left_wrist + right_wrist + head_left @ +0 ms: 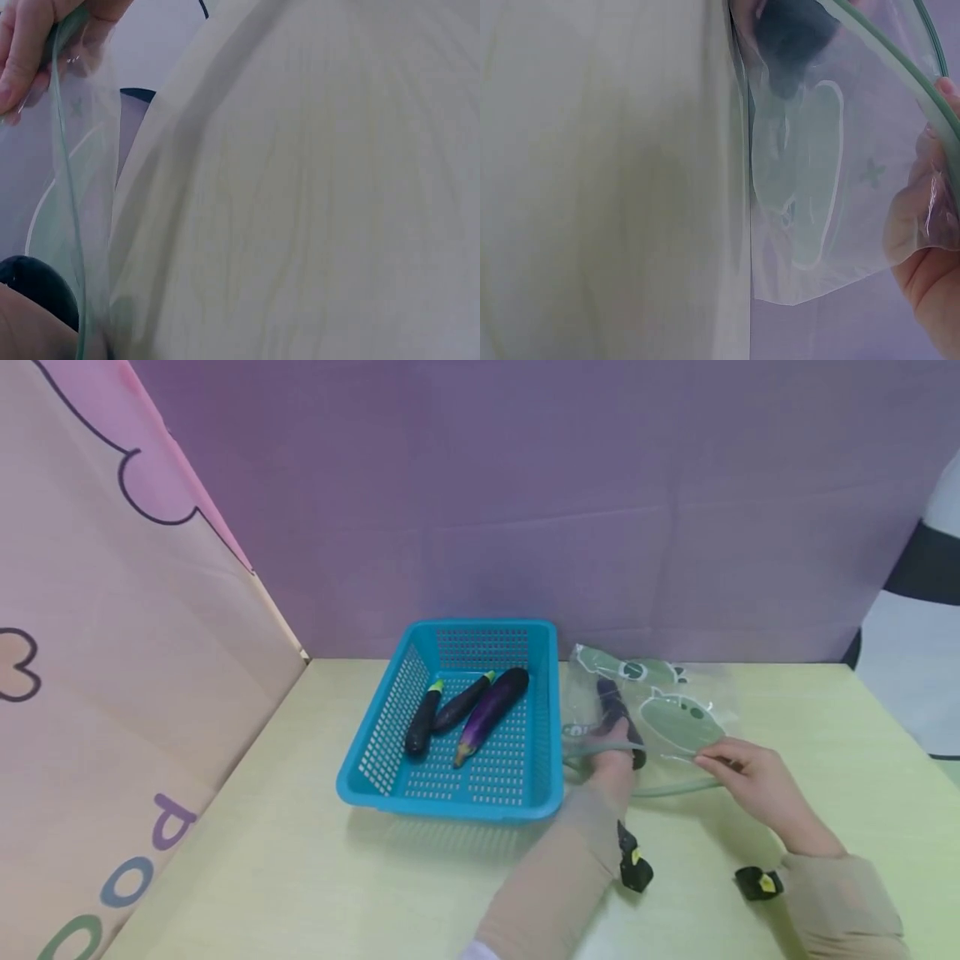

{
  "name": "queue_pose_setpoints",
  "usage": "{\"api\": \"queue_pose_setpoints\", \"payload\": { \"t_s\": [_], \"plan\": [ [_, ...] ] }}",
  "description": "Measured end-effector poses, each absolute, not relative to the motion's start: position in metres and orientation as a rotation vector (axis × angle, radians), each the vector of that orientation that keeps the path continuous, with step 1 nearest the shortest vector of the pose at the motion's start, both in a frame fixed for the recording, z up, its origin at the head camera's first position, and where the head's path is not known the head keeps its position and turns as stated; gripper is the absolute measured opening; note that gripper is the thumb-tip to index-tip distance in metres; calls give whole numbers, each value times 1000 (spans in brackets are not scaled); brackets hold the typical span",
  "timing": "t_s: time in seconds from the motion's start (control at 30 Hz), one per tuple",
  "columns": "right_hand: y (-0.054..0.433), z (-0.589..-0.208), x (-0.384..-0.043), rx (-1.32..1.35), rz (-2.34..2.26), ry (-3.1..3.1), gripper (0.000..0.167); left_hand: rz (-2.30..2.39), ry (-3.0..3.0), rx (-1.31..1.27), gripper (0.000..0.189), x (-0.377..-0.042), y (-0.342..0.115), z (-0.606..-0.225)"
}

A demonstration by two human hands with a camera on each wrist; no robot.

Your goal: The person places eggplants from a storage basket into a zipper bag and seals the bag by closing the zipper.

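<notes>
My left hand reaches into the mouth of a clear zip bag with green printed shapes and grips a dark eggplant. Most of that eggplant shows through the plastic; its rounded near end also appears low in the left wrist view. With thumb and fingers, my right hand pinches the bag's edge near the green zip strip, holding the mouth apart. In the right wrist view the bag hangs from these fingers, and the dark eggplant is at the top.
Left of the bag stands a blue perforated basket, close beside my left forearm. Inside it lie a purple eggplant and two darker ones with green tips. A purple cloth backdrop rises behind the pale table; a printed panel is at left.
</notes>
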State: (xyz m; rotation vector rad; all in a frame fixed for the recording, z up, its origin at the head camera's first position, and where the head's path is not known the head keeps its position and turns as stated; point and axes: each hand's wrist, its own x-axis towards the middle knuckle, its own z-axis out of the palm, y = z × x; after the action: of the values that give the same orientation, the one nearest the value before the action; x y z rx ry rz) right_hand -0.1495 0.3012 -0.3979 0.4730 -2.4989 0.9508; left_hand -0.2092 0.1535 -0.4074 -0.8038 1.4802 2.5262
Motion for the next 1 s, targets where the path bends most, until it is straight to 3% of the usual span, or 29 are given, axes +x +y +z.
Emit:
{"api": "queue_pose_setpoints", "payload": {
  "t_s": [0.1, 0.3, 0.6, 1.0],
  "plan": [
    [301, -397, -150, 473, 933, -2494, 7, 2494, 1522, -729, 35, -208, 161, -408],
    [301, -395, -150, 462, 934, -2495, 5, 2306, 1661, -601, 41, -204, 168, -408],
    [300, -395, -151, 472, 942, -2472, 6, 2236, 1673, -350, 29, -202, 173, -413],
    [297, -396, -150, 470, 941, -2510, 3, 2409, 1248, -203, 36, -208, 183, -425]
  ]
}}
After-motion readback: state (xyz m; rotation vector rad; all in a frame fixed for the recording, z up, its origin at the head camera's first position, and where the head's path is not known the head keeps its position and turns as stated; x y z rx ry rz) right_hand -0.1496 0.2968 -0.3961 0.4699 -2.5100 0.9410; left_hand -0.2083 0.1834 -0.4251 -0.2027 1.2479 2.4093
